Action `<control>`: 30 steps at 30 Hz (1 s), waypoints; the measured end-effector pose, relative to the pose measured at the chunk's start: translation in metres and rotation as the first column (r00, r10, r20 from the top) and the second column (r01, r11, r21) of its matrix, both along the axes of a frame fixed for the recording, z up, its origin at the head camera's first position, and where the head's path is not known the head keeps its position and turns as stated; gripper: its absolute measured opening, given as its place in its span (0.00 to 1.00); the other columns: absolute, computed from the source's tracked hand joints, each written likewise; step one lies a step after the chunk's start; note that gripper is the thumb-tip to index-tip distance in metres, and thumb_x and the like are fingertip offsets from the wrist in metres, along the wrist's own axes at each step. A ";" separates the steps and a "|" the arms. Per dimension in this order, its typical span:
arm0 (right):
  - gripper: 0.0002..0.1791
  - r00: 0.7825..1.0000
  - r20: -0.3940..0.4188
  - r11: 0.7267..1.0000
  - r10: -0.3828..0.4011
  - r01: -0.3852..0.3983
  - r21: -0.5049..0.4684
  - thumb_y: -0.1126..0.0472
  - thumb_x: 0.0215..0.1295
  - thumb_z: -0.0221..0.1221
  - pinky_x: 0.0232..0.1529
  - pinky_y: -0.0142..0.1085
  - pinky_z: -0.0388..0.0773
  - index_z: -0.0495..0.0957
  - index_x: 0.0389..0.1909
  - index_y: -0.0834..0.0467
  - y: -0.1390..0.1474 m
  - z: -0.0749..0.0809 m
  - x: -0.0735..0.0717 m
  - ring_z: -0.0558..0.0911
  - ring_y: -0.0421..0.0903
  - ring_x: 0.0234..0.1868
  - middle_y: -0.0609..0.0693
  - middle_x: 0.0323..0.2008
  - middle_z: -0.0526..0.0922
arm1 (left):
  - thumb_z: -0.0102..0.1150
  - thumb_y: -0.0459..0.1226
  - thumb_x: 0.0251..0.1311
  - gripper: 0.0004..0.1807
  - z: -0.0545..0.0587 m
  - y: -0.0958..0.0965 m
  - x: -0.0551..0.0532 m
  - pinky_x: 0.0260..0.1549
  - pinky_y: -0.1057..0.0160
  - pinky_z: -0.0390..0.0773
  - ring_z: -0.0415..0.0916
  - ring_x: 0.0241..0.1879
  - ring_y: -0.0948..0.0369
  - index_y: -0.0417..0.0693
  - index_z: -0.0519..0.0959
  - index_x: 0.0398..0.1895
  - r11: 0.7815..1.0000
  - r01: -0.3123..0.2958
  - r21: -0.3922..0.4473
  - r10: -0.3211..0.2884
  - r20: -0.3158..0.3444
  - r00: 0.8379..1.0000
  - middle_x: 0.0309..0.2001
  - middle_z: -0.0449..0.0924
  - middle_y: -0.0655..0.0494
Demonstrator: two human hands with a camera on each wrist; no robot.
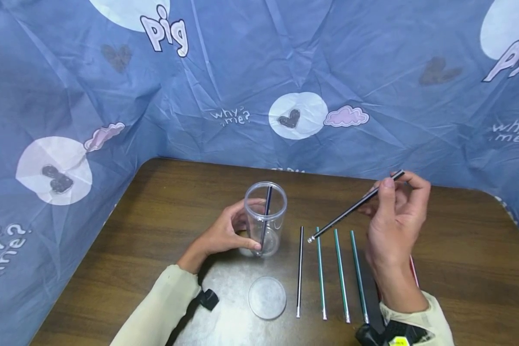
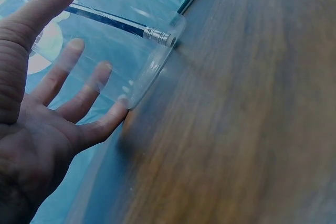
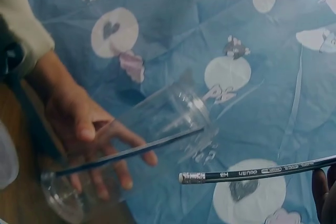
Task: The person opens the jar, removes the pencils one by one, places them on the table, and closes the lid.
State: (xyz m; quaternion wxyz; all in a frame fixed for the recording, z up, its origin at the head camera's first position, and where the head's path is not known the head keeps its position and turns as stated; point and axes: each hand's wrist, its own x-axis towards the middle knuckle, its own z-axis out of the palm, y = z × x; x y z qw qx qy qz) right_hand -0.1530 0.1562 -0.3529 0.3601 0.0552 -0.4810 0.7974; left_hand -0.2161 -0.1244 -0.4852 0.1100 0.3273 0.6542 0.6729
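My left hand (image 1: 222,233) holds a clear plastic cup (image 1: 281,211) upright on the table, thumb in front and fingers round the back. Inside leans a dark pencil (image 1: 266,206), its eraser end (image 2: 157,36) at the bottom. To the right, my right hand (image 1: 398,221) pinches another dark pencil (image 1: 346,213) above the table. That pencil slants down toward the cup, its eraser end (image 3: 191,178) lowest and outside the cup. Below it lie a dark pencil (image 1: 300,274) and several green pencils (image 1: 340,274) in a row, eraser ends toward me.
A round clear lid (image 1: 267,298) lies on the wooden table (image 1: 155,230) in front of the cup. Something red (image 1: 414,271) shows partly behind the right wrist. Blue printed cloth (image 1: 225,72) walls off the back and sides.
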 end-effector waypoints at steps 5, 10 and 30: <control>0.07 0.997 0.076 1.000 -0.017 0.016 0.012 0.67 0.71 0.57 0.16 0.28 0.76 0.70 0.46 0.61 0.013 -0.014 0.001 0.74 0.44 0.29 0.55 0.29 0.74 | 0.77 0.20 0.36 0.51 0.000 0.000 0.000 0.55 0.49 0.79 0.78 0.54 0.47 0.39 0.65 0.70 1.000 -0.007 -0.004 0.007 0.008 1.000 0.61 0.72 0.32; 0.07 0.986 0.155 0.997 -0.064 0.056 0.058 0.66 0.72 0.57 0.16 0.28 0.77 0.71 0.46 0.58 0.030 -0.029 0.004 0.75 0.42 0.28 0.53 0.28 0.76 | 0.78 0.21 0.36 0.51 0.000 0.001 0.000 0.55 0.49 0.79 0.79 0.54 0.47 0.40 0.65 0.70 1.000 -0.010 -0.012 0.010 0.015 1.000 0.61 0.73 0.35; 0.07 0.904 0.345 0.959 -0.253 0.188 0.210 0.64 0.75 0.52 0.14 0.30 0.80 0.70 0.49 0.52 0.088 -0.068 0.012 0.77 0.40 0.20 0.50 0.24 0.77 | 0.77 0.19 0.36 0.51 0.000 0.001 0.002 0.54 0.49 0.80 0.78 0.54 0.46 0.40 0.65 0.70 1.000 -0.018 -0.002 0.018 0.005 1.000 0.60 0.73 0.35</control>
